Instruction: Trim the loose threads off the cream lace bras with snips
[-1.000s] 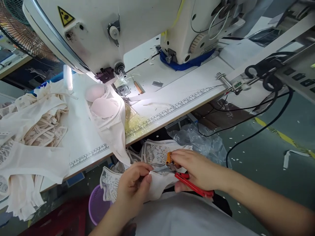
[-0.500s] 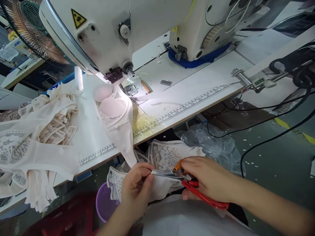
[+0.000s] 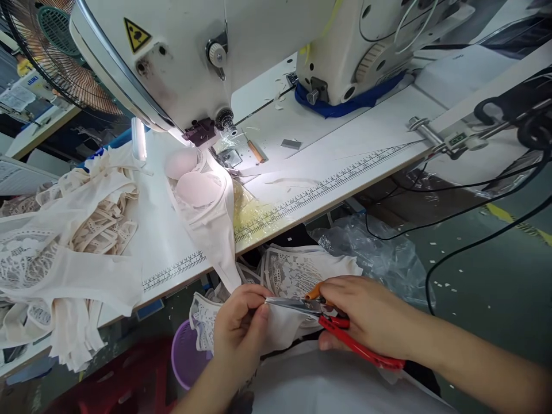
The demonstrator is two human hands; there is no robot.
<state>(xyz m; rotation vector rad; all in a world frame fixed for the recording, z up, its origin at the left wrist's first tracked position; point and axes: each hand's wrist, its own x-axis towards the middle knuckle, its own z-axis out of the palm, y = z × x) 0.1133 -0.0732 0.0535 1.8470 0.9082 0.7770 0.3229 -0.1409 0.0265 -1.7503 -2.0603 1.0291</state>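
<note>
A cream bra [image 3: 215, 230] with pale pink cups lies partly on the sewing table, its narrow end hanging over the front edge. My left hand [image 3: 241, 328] is closed, finger and thumb pinching the edge of the cream fabric at that end. In my right hand [image 3: 357, 310] is a pair of scissors [image 3: 297, 305] with red on the handle and an orange part beside it. Their blades lie nearly together, tips touching the pinched spot at my left fingertips. Cream lace bra pieces [image 3: 293, 270] rest below, on my lap; the exact cloth between the blades is hidden.
A large white sewing machine [image 3: 185, 63] stands over the table, its ruler tape [image 3: 328, 187] along the front edge. A heap of cream bras [image 3: 99, 213] lies left. An awl [image 3: 256, 152] rests by the needle. Below are a purple bin [image 3: 186, 353] and a plastic bag [image 3: 375, 247].
Both hands and the scissors keep almost the same place and pose. The whole view has shifted very slightly.
</note>
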